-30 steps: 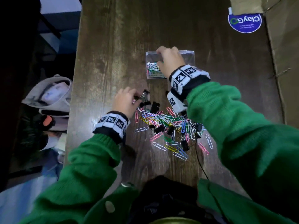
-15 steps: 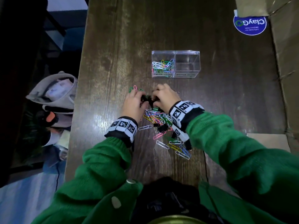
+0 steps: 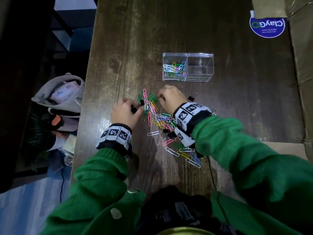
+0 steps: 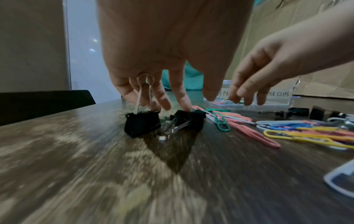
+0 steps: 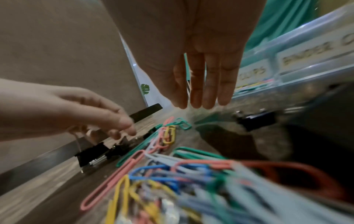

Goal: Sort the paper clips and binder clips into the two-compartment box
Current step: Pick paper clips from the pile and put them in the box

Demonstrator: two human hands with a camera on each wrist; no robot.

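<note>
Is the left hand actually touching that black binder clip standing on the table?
Touching. The left wrist view shows the left hand with fingers pinching the wire handle of the black binder clip.

The head camera looked steeply down on the wooden table (image 3: 118,48) from above. Both wrist cameras sat low over the tabletop, facing along the fingers, very close. All three shared the scattered paper clips (image 3: 162,121) and clear box (image 3: 188,55).
</note>
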